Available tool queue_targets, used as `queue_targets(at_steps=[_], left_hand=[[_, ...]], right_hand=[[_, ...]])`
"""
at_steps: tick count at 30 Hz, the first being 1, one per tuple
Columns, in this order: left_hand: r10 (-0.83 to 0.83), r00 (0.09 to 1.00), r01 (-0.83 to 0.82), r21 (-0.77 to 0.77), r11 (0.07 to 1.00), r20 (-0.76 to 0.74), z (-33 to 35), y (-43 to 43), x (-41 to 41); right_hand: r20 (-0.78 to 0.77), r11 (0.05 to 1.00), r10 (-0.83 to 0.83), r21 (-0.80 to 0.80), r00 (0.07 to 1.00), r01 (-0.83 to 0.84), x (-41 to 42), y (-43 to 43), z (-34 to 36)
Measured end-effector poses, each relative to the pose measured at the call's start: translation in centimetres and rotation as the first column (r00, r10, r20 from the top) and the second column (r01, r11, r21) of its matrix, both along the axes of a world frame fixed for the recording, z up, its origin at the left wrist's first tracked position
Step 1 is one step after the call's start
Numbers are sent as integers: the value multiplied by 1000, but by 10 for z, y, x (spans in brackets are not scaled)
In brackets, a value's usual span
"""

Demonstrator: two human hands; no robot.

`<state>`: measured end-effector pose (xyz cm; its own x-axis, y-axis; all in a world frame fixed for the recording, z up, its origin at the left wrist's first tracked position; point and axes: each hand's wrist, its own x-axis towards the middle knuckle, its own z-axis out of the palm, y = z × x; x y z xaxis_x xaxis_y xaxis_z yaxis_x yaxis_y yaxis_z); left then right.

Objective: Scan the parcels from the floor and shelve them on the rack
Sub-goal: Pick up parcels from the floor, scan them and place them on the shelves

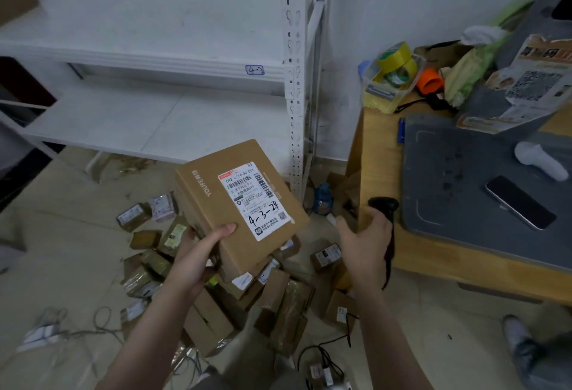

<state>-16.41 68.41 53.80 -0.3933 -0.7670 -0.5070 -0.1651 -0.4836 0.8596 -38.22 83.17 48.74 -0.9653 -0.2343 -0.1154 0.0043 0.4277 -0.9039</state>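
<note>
Pinching a flat cardboard parcel (213, 200) by its near corner with the left grip (198, 253), thumb lying across the top face and fingers curling underneath. Carrying it raised above the floor pile (278, 296), label face tilting up toward the head camera. Reading printed barcodes and a handwritten 4-3-24 on the label.

Wrapping the right grip (368, 241) round a black scanner (382, 204), with its head poking up beyond the knuckles and its cable trailing down past the wrist. Hovering just beside the near corner of the wooden surface (433, 261).

Placing the parcel left of the right grip and a little higher, near but not touching. Tracing its long axis diagonally, from the left grip up and away toward the rack (295, 80). Finding the barcodes at the label's far end, away from the left thumb. Not managing to tell exactly where the scanner head is aiming. Judging a leftward swing of the right grip necessary for a clean read.

Seeing the rack beyond and above both grips, with a shelf tag (255, 69) reading 4-2. Judging the left grip nearer the rack, so likelier to do the shelving. Counting many parcels lying beneath both grips, so judging plenty of the task remaining.
</note>
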Motion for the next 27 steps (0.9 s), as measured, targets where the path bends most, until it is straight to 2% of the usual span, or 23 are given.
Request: queue_targets(at_steps=[4, 7, 10, 14, 18, 23, 27], left_hand=[[60, 998, -60, -15, 998, 30, 6, -14, 30], [116, 992, -116, -7, 993, 43, 5, -21, 65], [151, 988, -151, -4, 989, 40, 2, -20, 103], [274, 961, -274, 8, 962, 42, -3, -15, 159], [302, 953, -302, 47, 952, 15, -5, -6, 219], [261, 965, -261, 22, 965, -4, -3, 9, 290], [286, 958, -286, 44, 957, 5, -5, 21, 354]], right_hand=[[126, 980, 180, -110, 976, -167, 45, -27, 12], [183, 926, 366, -166, 912, -338, 80, -46, 22], [191, 832, 550, -207, 813, -514, 110, -64, 34], [323, 697, 716, -282, 619, -659, 154, -91, 39], [537, 622, 744, -339, 398, -706, 202, -107, 34], [699, 616, 700, -488, 146, -618, 259, -112, 26], [738, 617, 668, -475, 98, -627, 318, -111, 24]])
